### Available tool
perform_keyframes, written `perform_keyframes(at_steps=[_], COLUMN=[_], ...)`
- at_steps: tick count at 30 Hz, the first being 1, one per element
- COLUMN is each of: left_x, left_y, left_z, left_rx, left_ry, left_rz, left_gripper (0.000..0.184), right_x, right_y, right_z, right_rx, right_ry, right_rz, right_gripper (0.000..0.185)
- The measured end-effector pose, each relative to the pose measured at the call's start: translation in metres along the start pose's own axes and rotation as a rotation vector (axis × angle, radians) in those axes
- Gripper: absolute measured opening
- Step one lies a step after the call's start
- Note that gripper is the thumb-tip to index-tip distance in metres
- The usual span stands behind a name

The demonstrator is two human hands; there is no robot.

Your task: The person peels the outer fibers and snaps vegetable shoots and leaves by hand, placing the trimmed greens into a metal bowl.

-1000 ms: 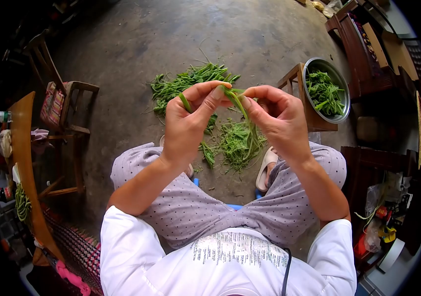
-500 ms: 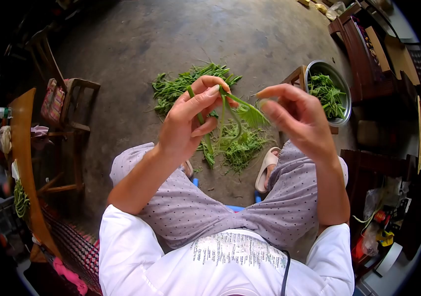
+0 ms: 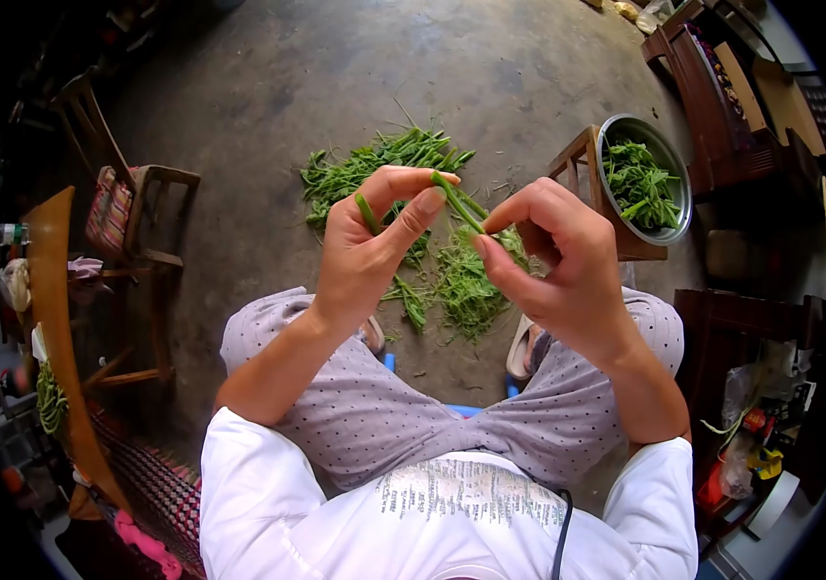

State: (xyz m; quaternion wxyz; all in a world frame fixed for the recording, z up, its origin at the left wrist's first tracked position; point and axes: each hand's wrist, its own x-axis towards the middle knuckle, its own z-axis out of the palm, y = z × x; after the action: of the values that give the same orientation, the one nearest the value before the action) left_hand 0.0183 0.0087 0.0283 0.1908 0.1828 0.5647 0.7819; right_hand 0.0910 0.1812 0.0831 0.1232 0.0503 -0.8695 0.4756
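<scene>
Between my two hands runs a thin green vegetable stem (image 3: 458, 205), slanting down to the right. My left hand (image 3: 367, 244) pinches its upper end between thumb and forefinger. Another cut green stem (image 3: 366, 213) is tucked in the same palm. Thumb and forefinger of my right hand (image 3: 565, 253) close on the stem's lower end. Beyond the hands a pile of leafy green stems (image 3: 374, 159) lies on the floor. Nearer my feet is a heap of thin, stringy green scraps (image 3: 466, 290), with a small leafy sprig (image 3: 410, 303) on its left.
At right a metal basin (image 3: 686, 198) of greens rests on a wooden stool (image 3: 582, 155). A wooden chair (image 3: 157, 174) with a patterned cushion stands at left, near a wooden table edge (image 3: 50, 280). Dark wooden furniture (image 3: 698, 82) lines the right side. My slippers (image 3: 519, 350) are on the concrete floor.
My right hand has moved left and down, and its fingers now pinch the stem. The leaf and curled tendril that hung between the hands no longer show.
</scene>
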Motion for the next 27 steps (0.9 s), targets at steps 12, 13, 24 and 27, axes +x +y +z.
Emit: perform_keyframes(at_steps=[12, 13, 24, 27], left_x=[-0.001, 0.0, 0.001, 0.001], left_y=[0.001, 0.003, 0.001, -0.002], left_z=[-0.002, -0.002, -0.01, -0.013], left_rx=[-0.258, -0.258, -0.54, -0.578], left_ry=[0.002, 0.002, -0.116, -0.141], left_rz=[-0.255, -0.256, -0.306, -0.29], left_gripper=[0.023, 0.023, 0.025, 0.025], right_x=[0.005, 0.006, 0.005, 0.007], right_y=[0.013, 0.014, 0.017, 0.022], right_z=[-0.009, -0.011, -0.007, -0.008], right_rx=[0.257, 0.256, 0.404, 0.478], right_ry=[0.132, 0.132, -0.293, -0.32], right_rz=[0.169, 0.169, 0.41, 0.404], right_gripper=[0.014, 0.014, 0.016, 0.016])
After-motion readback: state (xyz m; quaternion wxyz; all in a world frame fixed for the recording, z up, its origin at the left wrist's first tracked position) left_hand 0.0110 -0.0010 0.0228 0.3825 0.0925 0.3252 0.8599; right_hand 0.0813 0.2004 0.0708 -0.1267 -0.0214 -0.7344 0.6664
